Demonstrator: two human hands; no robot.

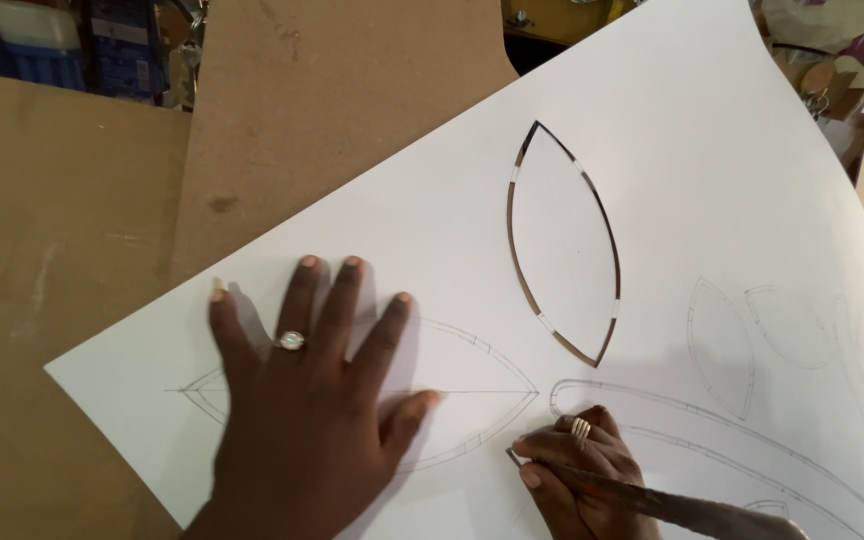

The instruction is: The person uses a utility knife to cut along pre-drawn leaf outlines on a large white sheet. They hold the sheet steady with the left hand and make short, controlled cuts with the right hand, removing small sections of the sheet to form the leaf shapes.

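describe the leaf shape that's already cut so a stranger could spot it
On the big white sheet lying over brown boards, look above the right hand. The cut leaf shape stands upright and pointed. Only its outline is a dark slit; the neighbouring leaves are faint pencil.

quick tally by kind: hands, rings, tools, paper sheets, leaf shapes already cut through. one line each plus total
Hands: 2, left hand flat on the sheet, right hand holding the tool
Rings: 2, one on the left hand, one on the right
Cutting tool: 1
White paper sheet: 1
Cut leaf outline: 1
Total: 7
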